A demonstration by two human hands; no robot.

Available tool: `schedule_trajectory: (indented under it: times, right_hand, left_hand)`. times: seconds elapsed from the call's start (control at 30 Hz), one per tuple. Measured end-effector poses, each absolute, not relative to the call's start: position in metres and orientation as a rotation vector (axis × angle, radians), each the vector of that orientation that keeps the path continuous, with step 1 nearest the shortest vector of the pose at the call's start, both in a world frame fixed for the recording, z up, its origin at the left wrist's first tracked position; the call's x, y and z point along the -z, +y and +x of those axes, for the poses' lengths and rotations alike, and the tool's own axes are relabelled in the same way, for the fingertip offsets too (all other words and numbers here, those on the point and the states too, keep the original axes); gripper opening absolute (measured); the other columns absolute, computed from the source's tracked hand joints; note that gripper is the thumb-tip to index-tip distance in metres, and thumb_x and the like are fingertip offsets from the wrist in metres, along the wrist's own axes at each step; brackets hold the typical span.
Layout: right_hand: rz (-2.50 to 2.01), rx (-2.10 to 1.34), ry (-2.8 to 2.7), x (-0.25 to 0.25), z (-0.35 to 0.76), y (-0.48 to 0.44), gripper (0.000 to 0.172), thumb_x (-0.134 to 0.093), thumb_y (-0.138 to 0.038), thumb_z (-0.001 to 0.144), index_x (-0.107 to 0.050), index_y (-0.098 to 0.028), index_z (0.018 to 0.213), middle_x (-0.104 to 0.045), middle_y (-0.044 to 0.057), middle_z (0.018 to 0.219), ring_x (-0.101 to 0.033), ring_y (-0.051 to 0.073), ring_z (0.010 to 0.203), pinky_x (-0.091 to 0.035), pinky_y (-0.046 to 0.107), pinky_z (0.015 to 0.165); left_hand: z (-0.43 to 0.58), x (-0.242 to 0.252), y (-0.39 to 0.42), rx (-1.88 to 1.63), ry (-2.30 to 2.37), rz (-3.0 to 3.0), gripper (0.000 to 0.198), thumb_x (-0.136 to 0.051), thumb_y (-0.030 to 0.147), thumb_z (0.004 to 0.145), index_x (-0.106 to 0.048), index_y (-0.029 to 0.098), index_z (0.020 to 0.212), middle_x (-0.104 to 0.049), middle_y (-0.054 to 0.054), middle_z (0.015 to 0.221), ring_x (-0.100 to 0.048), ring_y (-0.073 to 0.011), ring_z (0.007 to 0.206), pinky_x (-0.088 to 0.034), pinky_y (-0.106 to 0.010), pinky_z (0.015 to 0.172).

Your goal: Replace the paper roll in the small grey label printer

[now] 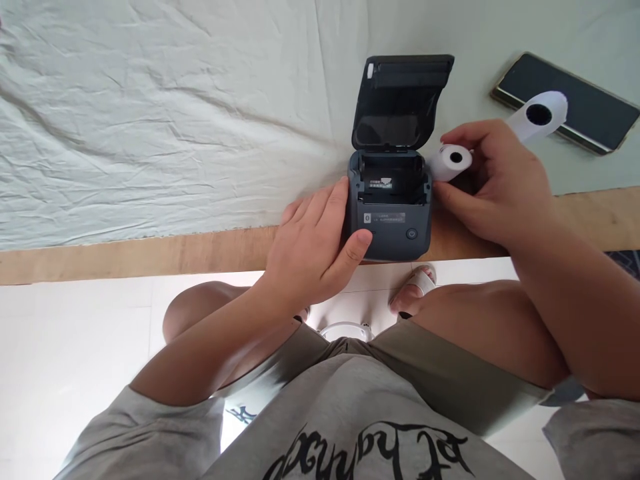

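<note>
A dark blue-grey portable label printer [390, 230] sits at the table's front edge with its black lid [400, 100] raised. Its paper bay shows no roll inside. My left hand [317, 240] lies along the printer's left side, fingers stretched out and the thumb resting on the front left corner. Just right of the bay, my right hand [500, 183] pinches a small white paper roll [445, 163] between thumb and fingers, its dark core hole facing up. Behind that hand stands a larger white paper roll [543, 117], partly hidden by it.
A dark smartphone [580, 100] lies at the right, partly behind the larger roll. Pale wrinkled cloth [175, 120] covers the table, and a bare wooden edge [150, 252] runs along the front. My legs are below the edge.
</note>
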State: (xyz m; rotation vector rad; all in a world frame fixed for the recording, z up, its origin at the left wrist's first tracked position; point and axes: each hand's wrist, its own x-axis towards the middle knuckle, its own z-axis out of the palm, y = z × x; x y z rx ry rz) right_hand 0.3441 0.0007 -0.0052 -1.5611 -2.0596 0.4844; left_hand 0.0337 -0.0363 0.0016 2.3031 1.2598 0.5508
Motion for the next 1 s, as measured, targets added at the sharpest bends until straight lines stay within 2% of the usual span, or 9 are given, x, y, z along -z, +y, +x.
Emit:
schedule_trajectory:
  times: [0.07, 0.2, 0.33, 0.47, 0.6, 0.73, 0.8, 0.9, 1.0]
  right_hand:
    - [-1.558, -0.492, -2.069, 0.005, 0.344, 0.001, 0.057, -0.066, -0.042, 0.099, -0.059, -0.029, 0.154, -0.076, 0.009, 0.128, -0.076, 0.023, 0.106, -0.068, 0.052, 0.097]
    - [-1.539, -0.453, -2.112, 0.005, 0.345, 0.001, 0.05, -0.069, -0.046, 0.1, -0.067, -0.029, 0.147, -0.072, 0.011, 0.136, -0.073, 0.028, 0.127, -0.065, 0.059, 0.112]
    - [-1.544, -0.467, -2.131, 0.006, 0.345, 0.001, 0.059, -0.066, -0.041, 0.1, -0.057, -0.031, 0.158, -0.074, 0.01, 0.136, -0.075, 0.025, 0.114, -0.068, 0.055, 0.104]
    - [-1.513, -0.477, -2.17, 0.004, 0.345, 0.001, 0.051, -0.069, -0.044, 0.099, -0.063, -0.032, 0.148, -0.072, 0.01, 0.144, -0.071, 0.03, 0.137, -0.063, 0.06, 0.12]
    - [-1.513, -0.536, -2.141, 0.005, 0.348, 0.0, 0.065, -0.065, -0.04, 0.099, -0.051, -0.032, 0.162, -0.075, 0.009, 0.139, -0.075, 0.024, 0.112, -0.068, 0.056, 0.106]
    - [-1.441, -0.53, -2.239, 0.004, 0.347, 0.003, 0.067, -0.066, -0.039, 0.096, -0.054, -0.032, 0.161, -0.069, 0.011, 0.154, -0.069, 0.03, 0.142, -0.061, 0.062, 0.123]
    - [-1.444, -0.513, -2.245, 0.003, 0.345, 0.005, 0.063, -0.067, -0.041, 0.095, -0.059, -0.031, 0.157, -0.069, 0.011, 0.151, -0.065, 0.032, 0.149, -0.061, 0.062, 0.125]
    - [-1.496, -0.5, -2.192, 0.0, 0.342, 0.006, 0.057, -0.065, -0.041, 0.099, -0.061, -0.032, 0.155, -0.072, 0.01, 0.14, -0.071, 0.028, 0.134, -0.065, 0.057, 0.116]
    - [-1.512, -0.489, -2.012, -0.009, 0.338, 0.0, 0.069, -0.073, -0.042, 0.096, -0.054, -0.034, 0.162, -0.072, 0.008, 0.137, -0.074, 0.019, 0.104, -0.07, 0.047, 0.098]
  left_hand:
    - [0.034, -0.002, -0.036, -0.548, 1.259, 2.308, 0.103, -0.007, 0.08, 0.119, -0.046, 0.004, 0.176, -0.067, -0.028, 0.165, -0.065, -0.0402, 0.149, -0.048, -0.055, 0.125]
    - [0.035, -0.001, -0.036, -0.541, 1.274, 2.307, 0.108, -0.003, 0.084, 0.117, -0.046, 0.005, 0.177, -0.067, -0.028, 0.166, -0.066, -0.0407, 0.149, -0.048, -0.055, 0.126]
    - [0.035, 0.0, -0.037, -0.537, 1.284, 2.306, 0.11, -0.003, 0.087, 0.116, -0.047, 0.007, 0.177, -0.067, -0.027, 0.166, -0.066, -0.0404, 0.151, -0.047, -0.051, 0.126]
    - [0.035, 0.0, -0.036, -0.529, 1.29, 2.319, 0.11, -0.002, 0.084, 0.116, -0.046, 0.005, 0.178, -0.067, -0.029, 0.165, -0.066, -0.0424, 0.149, -0.048, -0.057, 0.125]
    - [0.036, -0.001, -0.036, -0.509, 1.291, 2.334, 0.111, -0.001, 0.084, 0.116, -0.044, 0.003, 0.179, -0.065, -0.029, 0.168, -0.065, -0.042, 0.151, -0.047, -0.055, 0.126]
    - [0.035, -0.001, -0.037, -0.507, 1.289, 2.329, 0.114, -0.001, 0.085, 0.116, -0.043, 0.0, 0.179, -0.063, -0.03, 0.171, -0.064, -0.0429, 0.152, -0.045, -0.055, 0.126]
    - [0.035, 0.0, -0.037, -0.506, 1.302, 2.328, 0.113, -0.002, 0.086, 0.115, -0.044, 0.004, 0.179, -0.063, -0.028, 0.172, -0.064, -0.0421, 0.154, -0.045, -0.054, 0.127]
    - [0.036, 0.001, -0.037, -0.516, 1.306, 2.338, 0.111, -0.003, 0.086, 0.116, -0.045, 0.004, 0.178, -0.063, -0.028, 0.172, -0.064, -0.0419, 0.154, -0.045, -0.053, 0.126]
    - [0.036, 0.001, -0.036, -0.538, 1.304, 2.349, 0.114, -0.004, 0.086, 0.116, -0.046, -0.001, 0.176, -0.065, -0.031, 0.169, -0.065, -0.043, 0.152, -0.047, -0.054, 0.123]
